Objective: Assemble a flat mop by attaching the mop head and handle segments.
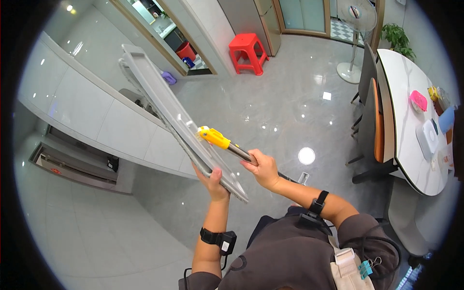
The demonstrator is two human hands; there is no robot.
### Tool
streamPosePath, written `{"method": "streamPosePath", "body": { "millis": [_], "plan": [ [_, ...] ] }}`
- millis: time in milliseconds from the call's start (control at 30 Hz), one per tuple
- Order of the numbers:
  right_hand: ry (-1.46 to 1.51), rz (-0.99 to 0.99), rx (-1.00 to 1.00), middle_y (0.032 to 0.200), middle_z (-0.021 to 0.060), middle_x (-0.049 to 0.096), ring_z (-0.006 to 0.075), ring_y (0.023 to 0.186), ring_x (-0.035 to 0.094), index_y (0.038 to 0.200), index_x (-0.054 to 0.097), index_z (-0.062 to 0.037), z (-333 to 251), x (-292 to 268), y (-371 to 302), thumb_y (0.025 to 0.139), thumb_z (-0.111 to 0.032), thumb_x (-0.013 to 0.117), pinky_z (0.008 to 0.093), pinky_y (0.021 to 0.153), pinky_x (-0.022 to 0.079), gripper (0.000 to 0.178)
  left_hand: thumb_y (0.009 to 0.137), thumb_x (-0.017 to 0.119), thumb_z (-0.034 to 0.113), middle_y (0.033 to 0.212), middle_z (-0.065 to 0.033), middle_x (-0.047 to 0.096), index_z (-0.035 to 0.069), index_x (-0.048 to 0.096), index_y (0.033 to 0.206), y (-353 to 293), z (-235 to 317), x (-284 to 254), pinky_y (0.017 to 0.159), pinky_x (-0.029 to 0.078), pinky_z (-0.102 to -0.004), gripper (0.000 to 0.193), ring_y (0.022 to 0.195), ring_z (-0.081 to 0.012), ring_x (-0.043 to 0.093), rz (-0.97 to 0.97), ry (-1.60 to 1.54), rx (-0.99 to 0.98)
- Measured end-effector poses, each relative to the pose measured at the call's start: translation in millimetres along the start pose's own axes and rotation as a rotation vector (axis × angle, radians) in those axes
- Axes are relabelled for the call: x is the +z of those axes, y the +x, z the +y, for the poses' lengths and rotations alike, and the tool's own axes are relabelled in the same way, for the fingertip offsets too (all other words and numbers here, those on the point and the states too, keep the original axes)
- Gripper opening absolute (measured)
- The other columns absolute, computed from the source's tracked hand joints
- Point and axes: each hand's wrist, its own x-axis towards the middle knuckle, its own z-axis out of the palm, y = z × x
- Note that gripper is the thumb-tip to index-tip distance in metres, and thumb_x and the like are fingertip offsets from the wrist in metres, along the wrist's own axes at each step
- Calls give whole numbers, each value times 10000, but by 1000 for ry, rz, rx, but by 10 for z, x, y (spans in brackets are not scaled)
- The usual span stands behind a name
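While mop head (169, 104) is seemingly steadied, both grips are likely needed next.
Edge gripped by left hand (216, 186), pole (239, 152) by right hand (265, 169).

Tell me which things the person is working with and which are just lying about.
In use: flat mop head, left hand gripping its edge; yellow joint; metal pole, in the right hand.
Just about: red stool, standing fan, green plant, table, pink container.
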Motion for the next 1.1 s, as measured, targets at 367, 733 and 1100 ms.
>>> {"method": "streamPosePath", "body": {
  "millis": [367,733,1100],
  "plan": [
    [208,-316,240,585,-9,433,89,552,396,893,523,-62,294,-284,-149,757,-268,619,247,523,358,265,676,573,491,1112,-95,452,23,334,1213,-176,-109,-349,841,397,-337,751,1007,-208,459,-215,-196,-419],
    [143,184,-416,1212,140,404,260,1109,408,1240,353,-108,-1565,-425,416,715,-275,656,372,911,329,628,563,753,197,1354,-173,143,12,216,1297,-187,-276,-472,983,225,-353,928,1221,-260,251,-440,352,248],
    [-660,594,-706,1306,192,288,341,1189,273,893,594,-129,-2072,-459,134,616,-257,707,427,956,234,325,489,781,183,1335,-240,74,87,358,1250,-342,-214,-325,971,208,-449,876,1235,-405,150,-382,488,531]
  ]
}}
